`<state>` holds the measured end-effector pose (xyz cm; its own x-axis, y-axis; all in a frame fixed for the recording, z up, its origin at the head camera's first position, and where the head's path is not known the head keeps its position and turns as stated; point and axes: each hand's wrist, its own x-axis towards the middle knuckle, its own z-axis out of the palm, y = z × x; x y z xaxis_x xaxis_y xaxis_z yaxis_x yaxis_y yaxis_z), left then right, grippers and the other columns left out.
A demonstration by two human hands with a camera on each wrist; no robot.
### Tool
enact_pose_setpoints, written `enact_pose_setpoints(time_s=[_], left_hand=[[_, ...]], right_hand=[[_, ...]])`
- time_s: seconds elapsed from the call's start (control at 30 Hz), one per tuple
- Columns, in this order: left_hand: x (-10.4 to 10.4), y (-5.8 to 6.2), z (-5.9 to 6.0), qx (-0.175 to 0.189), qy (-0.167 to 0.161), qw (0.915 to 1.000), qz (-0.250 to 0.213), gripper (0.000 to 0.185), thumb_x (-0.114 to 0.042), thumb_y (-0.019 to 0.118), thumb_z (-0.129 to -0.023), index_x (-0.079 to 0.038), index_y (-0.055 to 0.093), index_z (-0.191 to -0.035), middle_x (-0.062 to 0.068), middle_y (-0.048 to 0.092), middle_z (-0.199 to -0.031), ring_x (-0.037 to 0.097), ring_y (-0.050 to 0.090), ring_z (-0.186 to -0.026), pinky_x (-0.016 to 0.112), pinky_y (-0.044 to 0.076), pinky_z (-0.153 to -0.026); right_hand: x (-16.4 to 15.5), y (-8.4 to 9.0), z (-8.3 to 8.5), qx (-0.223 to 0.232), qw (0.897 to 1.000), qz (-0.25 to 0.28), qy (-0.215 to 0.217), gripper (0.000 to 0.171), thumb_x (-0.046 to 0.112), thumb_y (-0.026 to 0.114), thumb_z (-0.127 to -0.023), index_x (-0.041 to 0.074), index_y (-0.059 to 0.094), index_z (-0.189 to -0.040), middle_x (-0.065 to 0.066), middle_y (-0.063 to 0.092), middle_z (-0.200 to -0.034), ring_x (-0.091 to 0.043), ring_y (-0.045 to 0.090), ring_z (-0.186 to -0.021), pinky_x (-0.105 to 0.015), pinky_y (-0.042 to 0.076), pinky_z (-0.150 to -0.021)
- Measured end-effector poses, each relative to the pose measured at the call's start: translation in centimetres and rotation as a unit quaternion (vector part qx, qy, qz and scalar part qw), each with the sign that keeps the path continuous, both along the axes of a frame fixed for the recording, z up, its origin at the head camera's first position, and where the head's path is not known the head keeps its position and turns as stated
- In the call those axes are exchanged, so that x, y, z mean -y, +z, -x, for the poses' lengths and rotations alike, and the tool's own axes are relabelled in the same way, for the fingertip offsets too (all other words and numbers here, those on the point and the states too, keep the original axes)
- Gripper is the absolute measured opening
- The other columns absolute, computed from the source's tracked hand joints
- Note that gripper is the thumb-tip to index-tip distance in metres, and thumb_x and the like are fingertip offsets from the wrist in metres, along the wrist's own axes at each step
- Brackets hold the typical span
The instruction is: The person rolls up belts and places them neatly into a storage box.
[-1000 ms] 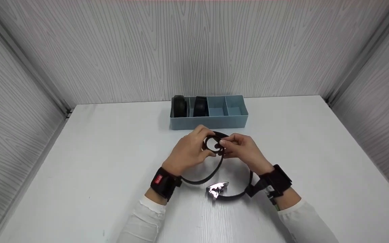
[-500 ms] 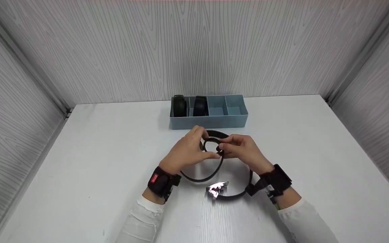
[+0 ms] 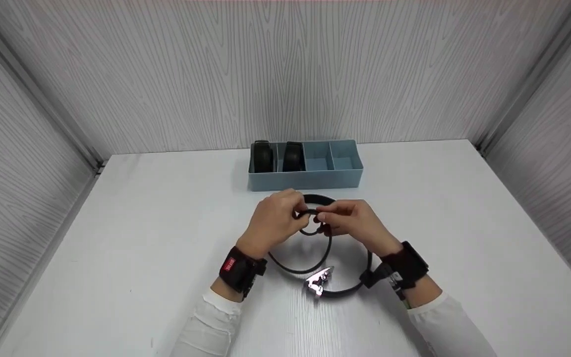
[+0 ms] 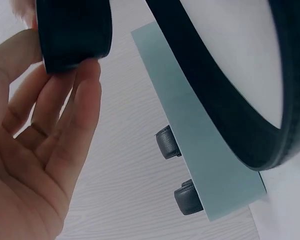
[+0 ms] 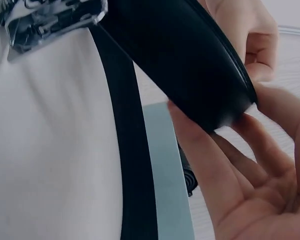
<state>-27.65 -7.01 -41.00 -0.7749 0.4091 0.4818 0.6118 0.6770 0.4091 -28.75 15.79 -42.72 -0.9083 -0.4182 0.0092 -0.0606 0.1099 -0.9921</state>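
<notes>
While the white table (image 3: 132, 238) carries the blue divided box (image 3: 307, 178) at the back, with two rolled belts (image 3: 278, 157) in its left compartments, your black belt (image 3: 299, 265) loops just before it; your left hand (image 3: 274, 223) and right hand (image 3: 353, 223) both pinch its coiled end, its silver buckle (image 3: 319, 280) nearest you.

A white wood-grained table (image 3: 142, 238) is walled in by grey panels. A blue divided box (image 3: 307, 177) is set on it toward the far edge. In front of the box, a black belt (image 3: 299, 267) with a silver buckle (image 3: 319, 280) is seemingly rested.
</notes>
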Motion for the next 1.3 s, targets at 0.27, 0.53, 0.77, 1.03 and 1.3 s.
enact_pose_setpoints(time_s=[0.27,0.53,0.77,1.03,1.3], left_hand=[[-0.7,-0.4,-0.1,-0.045,0.064,0.9970,-0.005,0.015,-0.011,0.079,-0.088,-0.009,0.066,-0.081,0.002,0.060,-0.076,0.015,0.057,-0.067,0.030,0.048,-0.058],[-0.2,0.2,0.2,0.165,0.022,0.9851,-0.046,0.012,-0.016,0.075,-0.093,-0.010,0.065,-0.093,0.003,0.064,-0.091,0.015,0.060,-0.078,0.030,0.049,-0.065],[1.0,0.4,0.4,0.364,-0.069,0.9216,-0.114,0.022,-0.027,0.067,-0.103,-0.007,0.060,-0.110,0.013,0.071,-0.105,0.037,0.071,-0.090,0.042,0.060,-0.073],[0.7,0.4,0.5,0.360,-0.063,0.9151,-0.170,0.015,-0.019,0.065,-0.105,-0.005,0.061,-0.109,0.016,0.073,-0.102,0.029,0.074,-0.084,0.037,0.060,-0.079],[0.1,0.5,0.4,0.349,-0.028,0.9043,-0.244,0.014,-0.013,0.063,-0.106,-0.001,0.058,-0.107,0.019,0.068,-0.102,0.026,0.074,-0.085,0.034,0.062,-0.080]], right_hand=[[0.8,-0.5,-0.2,0.003,0.997,0.038,-0.069,0.035,0.015,0.081,-0.093,0.003,0.074,-0.125,-0.023,0.071,-0.124,-0.020,0.076,-0.092,-0.039,0.062,-0.081],[0.3,-0.5,0.0,0.004,0.999,0.006,-0.036,0.033,0.015,0.080,-0.094,0.000,0.075,-0.122,-0.017,0.074,-0.120,-0.018,0.077,-0.089,-0.036,0.062,-0.080],[-0.8,0.0,0.2,-0.003,0.999,-0.045,0.019,0.034,0.022,0.081,-0.094,0.005,0.076,-0.123,-0.012,0.075,-0.120,-0.023,0.076,-0.095,-0.034,0.062,-0.081],[-0.6,0.1,0.1,-0.011,1.000,-0.014,-0.010,0.039,0.022,0.080,-0.094,0.002,0.073,-0.128,-0.015,0.075,-0.118,-0.021,0.076,-0.095,-0.034,0.061,-0.083],[0.4,-0.3,-0.2,0.002,0.994,0.066,-0.089,0.034,0.020,0.081,-0.093,0.006,0.076,-0.124,-0.014,0.077,-0.113,-0.023,0.077,-0.092,-0.040,0.061,-0.085]])
